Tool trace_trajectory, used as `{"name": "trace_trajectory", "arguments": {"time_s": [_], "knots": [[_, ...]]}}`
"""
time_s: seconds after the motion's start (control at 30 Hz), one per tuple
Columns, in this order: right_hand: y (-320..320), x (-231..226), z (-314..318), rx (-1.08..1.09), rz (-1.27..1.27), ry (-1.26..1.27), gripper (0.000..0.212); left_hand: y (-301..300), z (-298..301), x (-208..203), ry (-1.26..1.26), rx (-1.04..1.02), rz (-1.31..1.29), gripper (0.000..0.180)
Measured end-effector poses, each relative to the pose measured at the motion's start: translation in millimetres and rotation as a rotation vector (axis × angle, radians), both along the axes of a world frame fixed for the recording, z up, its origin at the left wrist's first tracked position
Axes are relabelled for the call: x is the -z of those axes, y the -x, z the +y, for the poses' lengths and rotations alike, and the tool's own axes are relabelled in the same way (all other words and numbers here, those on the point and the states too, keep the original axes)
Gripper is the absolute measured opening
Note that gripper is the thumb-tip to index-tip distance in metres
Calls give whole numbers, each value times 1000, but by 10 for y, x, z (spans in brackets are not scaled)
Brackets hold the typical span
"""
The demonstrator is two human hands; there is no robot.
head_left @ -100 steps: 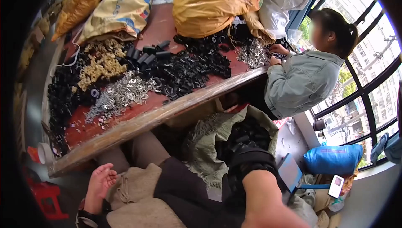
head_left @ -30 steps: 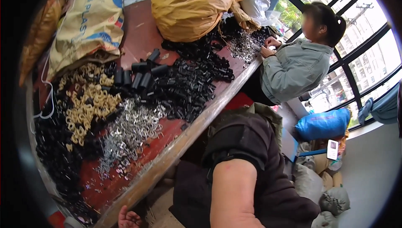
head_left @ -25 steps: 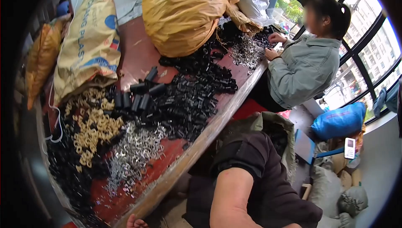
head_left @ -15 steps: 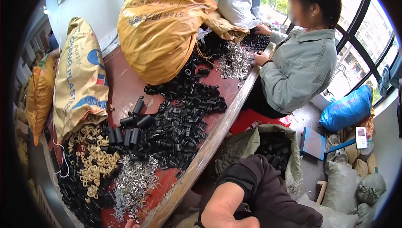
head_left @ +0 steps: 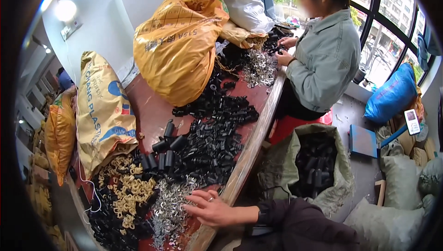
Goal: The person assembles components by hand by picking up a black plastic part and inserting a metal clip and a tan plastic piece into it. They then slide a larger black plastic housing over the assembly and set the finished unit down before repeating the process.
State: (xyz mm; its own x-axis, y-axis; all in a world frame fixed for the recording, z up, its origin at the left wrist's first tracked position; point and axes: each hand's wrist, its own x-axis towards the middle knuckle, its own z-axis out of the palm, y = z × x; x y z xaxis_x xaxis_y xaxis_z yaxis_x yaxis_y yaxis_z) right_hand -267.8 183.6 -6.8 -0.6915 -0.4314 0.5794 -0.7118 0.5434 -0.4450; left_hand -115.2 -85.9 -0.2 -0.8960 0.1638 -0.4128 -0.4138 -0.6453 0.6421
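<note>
My right hand (head_left: 210, 209) reaches in from the lower right over the near edge of the table. Its fingers are spread and a little bent, with the tips at the pile of small silvery metal clips (head_left: 175, 200); I see nothing held in them. Left of that pile lie tan ring-shaped plastic pieces (head_left: 134, 191). Beyond it is a wide heap of small black plastic parts (head_left: 217, 133), with several black cylinders (head_left: 169, 158) at its left side. My left hand is out of view.
A big orange sack (head_left: 177, 48) and a tan printed sack (head_left: 104, 112) stand on the red table (head_left: 147, 98). A co-worker (head_left: 323, 62) handles small parts at the far right. Below the wooden edge stands an open green sack (head_left: 272, 172) of black parts.
My right forearm, bent near my body before, now stretches left, with the hand at the metal clips. Fingertips at the lower edge are gone. The view has shifted.
</note>
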Motion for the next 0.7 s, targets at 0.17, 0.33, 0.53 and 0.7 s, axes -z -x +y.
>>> {"name": "trace_trajectory", "arguments": {"time_s": [0.17,0.33,0.53,0.7], "knots": [[60,121,-100,-168,-213,-245,45,-81,-196,94,-50,-46,42,44],[45,85,-173,-126,-233,-407,46,-73,-174,47,-80,-59,61,44],[5,86,-233,-74,-176,-486,47,-92,-231,76,-122,-2,115,45],[-37,66,-247,-30,-166,-528,48,-78,-237,108,-197,31,152,46]]}}
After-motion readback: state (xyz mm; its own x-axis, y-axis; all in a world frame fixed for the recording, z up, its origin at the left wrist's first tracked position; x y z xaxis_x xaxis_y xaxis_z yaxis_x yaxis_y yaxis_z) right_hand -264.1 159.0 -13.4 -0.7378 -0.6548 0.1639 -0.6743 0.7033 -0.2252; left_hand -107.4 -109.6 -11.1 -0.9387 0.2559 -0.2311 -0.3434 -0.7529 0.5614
